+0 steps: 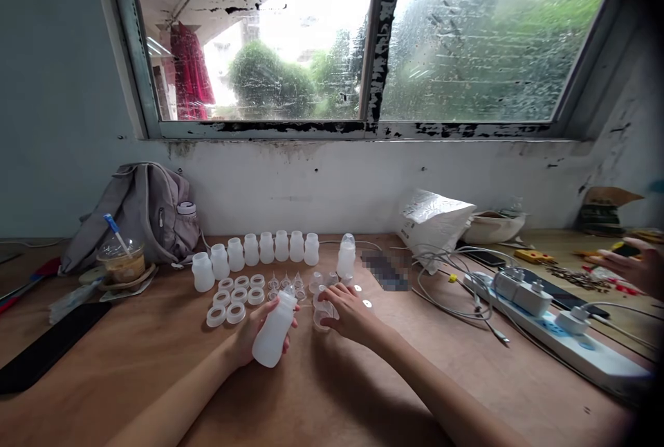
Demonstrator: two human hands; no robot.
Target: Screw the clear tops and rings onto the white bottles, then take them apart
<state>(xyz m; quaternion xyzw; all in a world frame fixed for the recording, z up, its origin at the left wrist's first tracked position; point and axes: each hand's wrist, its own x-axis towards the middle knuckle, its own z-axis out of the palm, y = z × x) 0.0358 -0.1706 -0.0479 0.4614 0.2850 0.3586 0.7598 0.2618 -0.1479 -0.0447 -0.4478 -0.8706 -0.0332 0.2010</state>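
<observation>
My left hand [254, 329] is wrapped around a tilted, frosted baby bottle [273, 336] with a clear nipple [289, 291] at its top. Over a group of clear domed caps, my right hand [350, 308] has its thumb and forefinger on either side of one clear cap [322, 315] on the table. White collar rings [236, 313] lie in rows left of the bottle, with small clear nipples [273, 281] beside them. Behind these stands a row of open bottle bodies [251, 250]. One capped bottle [346, 257] stands apart to the right. Small white discs [367, 304] lie near my right hand.
To the left are a backpack [150, 212], a drink cup [122, 260] and a black slab [52, 347]. A power strip [560, 329], loose cables [446, 302] and a silver-white bag [436, 222] occupy the right side. Another person's hand [635, 267] shows at the right edge.
</observation>
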